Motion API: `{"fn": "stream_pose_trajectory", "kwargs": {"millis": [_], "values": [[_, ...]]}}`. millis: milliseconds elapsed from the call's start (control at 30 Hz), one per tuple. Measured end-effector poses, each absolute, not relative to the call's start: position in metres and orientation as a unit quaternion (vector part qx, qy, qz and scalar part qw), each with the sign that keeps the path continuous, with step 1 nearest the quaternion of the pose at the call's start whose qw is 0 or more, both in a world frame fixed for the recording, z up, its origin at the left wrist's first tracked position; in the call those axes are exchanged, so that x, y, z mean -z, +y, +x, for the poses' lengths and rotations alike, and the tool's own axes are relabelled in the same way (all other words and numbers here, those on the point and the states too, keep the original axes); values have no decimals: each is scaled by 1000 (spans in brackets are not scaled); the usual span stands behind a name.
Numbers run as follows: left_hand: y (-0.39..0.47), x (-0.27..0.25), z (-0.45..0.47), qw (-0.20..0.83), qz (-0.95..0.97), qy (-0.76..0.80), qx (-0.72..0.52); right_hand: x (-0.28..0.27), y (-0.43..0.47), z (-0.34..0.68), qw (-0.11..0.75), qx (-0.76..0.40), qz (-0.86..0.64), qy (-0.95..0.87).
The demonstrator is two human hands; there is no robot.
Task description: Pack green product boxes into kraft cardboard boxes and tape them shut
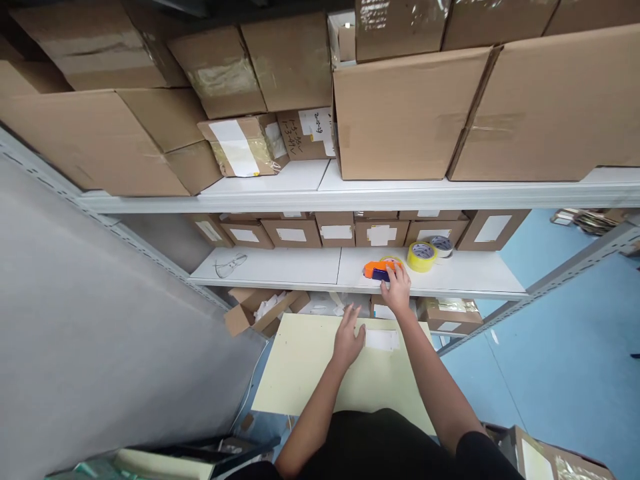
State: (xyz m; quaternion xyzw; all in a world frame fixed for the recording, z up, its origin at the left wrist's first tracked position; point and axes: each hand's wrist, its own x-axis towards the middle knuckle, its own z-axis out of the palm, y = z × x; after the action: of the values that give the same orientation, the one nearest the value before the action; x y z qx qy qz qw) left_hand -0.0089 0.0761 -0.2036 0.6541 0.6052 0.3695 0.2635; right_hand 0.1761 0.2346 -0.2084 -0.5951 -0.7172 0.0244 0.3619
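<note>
White shelf [295, 267], orange tape dispenser [374, 269] touching right hand [398, 289], left hand [349, 339] apart

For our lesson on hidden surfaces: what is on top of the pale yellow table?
A flat white rectangle, perhaps paper, lies on the pale yellow table, right of the left hand. Whatever the hand, forearms and dark clothing cover cannot be seen.

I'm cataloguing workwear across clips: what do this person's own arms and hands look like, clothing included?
The left hand and right hand are ungloved. A plain black top has short sleeves, leaving the forearms uncovered. No watch shows; rings are too small to rule out.
</note>
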Motion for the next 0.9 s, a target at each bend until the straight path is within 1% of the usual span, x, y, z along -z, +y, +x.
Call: {"fn": "stream_pose_trajectory", "kwargs": {"millis": [100, 167, 300, 500, 700, 900], "values": [[72, 197, -30, 256, 601, 625, -427, 204, 220, 167, 439, -65, -551, -707], [67, 193, -45, 246, 566, 641, -456, 203, 210, 155, 475, -102, -520, -703], [47, 188, -78, 204, 498, 683, -494, 209, 189, 119, 493, -203, -465, -707], [-1, 197, -131, 145, 414, 740, -510, 229, 152, 45, 445, -325, -395, -736], [-57, 218, -188, 101, 306, 776, -543, 241, 106, -31, 354, -476, -355, -722], [-135, 223, -245, 57, 242, 792, -557, 241, 50, -114, 296, -516, -298, -746]]}}
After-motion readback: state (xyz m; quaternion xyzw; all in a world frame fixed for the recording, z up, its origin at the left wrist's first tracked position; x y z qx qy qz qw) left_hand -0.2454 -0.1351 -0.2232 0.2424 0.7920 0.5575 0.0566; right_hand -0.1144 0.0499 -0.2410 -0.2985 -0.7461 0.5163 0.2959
